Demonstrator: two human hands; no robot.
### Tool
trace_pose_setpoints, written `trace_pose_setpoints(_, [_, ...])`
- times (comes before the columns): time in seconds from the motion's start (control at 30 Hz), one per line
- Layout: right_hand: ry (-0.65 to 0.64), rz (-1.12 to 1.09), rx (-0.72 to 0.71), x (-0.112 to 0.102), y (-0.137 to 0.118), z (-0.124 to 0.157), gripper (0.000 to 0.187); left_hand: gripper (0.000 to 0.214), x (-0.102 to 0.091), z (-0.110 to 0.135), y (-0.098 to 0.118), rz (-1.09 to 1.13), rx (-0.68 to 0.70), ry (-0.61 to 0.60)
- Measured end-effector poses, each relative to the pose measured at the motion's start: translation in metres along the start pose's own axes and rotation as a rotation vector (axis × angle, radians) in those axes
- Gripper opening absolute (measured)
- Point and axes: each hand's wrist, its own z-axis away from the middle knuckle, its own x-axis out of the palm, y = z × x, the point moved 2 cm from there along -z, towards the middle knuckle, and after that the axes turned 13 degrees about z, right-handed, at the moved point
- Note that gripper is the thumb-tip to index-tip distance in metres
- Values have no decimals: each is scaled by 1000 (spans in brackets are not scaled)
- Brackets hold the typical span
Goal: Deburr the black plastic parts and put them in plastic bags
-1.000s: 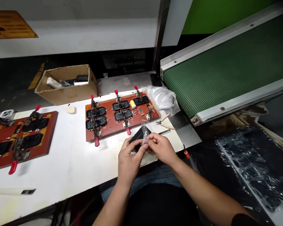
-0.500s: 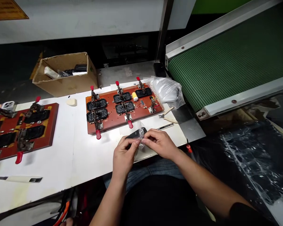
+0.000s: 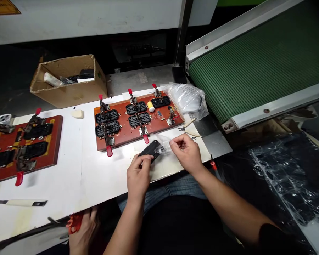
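Note:
Between thumb and fingers, my left hand (image 3: 139, 173) grips a flat black plastic part (image 3: 150, 150) over the table's front edge. My right hand (image 3: 186, 153) pinches a clear plastic film (image 3: 165, 143), which stretches across to the far end of the black part. Whether the film is still fixed to that part I cannot tell. Just behind my hands lies a reddish-brown fixture board (image 3: 124, 136) with red-handled toggle clamps over several black parts. Wire cutters (image 3: 187, 129) with pale handles lie beyond my right hand.
A cardboard box (image 3: 69, 97) stands at the back left. A second fixture board (image 3: 59, 141) and a utility knife (image 3: 21, 202) are at left. A bagged grey item (image 3: 187, 99) sits near a green conveyor (image 3: 250, 67). Another person's hand (image 3: 82, 226) holds an orange-handled tool (image 3: 74, 222) at lower left.
My right hand has moved away to the right, drawing the clear film out from the black part. The other person's hand with the orange-handled tool has come further into view.

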Motion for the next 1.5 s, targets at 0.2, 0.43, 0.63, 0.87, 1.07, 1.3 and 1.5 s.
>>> trace_pose_setpoints(0.2, [139, 224, -370, -3, -7, -8, 8, 87, -15, 16, -2, 439, -83, 35])
trace_pose_setpoints(0.43, [-229, -29, -330, 5, -23, 2, 9, 34, -18, 18, -7, 604, -229, -54])
trace_pose_setpoints(0.63, [-248, -76, -426, 0, -23, 2, 10, 28, -13, 13, 2, 728, -210, -51])
trace_pose_setpoints(0.87, [-261, -59, -592, 25, -21, 34, 11, 24, 6, 12, 3, 856, -42, 143])
trace_pose_setpoints(1.07, [-93, -13, -358, 25, -31, 32, 24, 43, 10, 23, 4, 447, 46, -115])
trace_pose_setpoints(1.3, [-334, -99, -659, 19, -39, 35, 17, 51, -4, 15, 2, 105, 122, -362])
trace_pose_setpoints(1.5, [-456, -291, -154, 18, -17, 66, 14, 53, -8, 17, -14, 259, -155, 58])
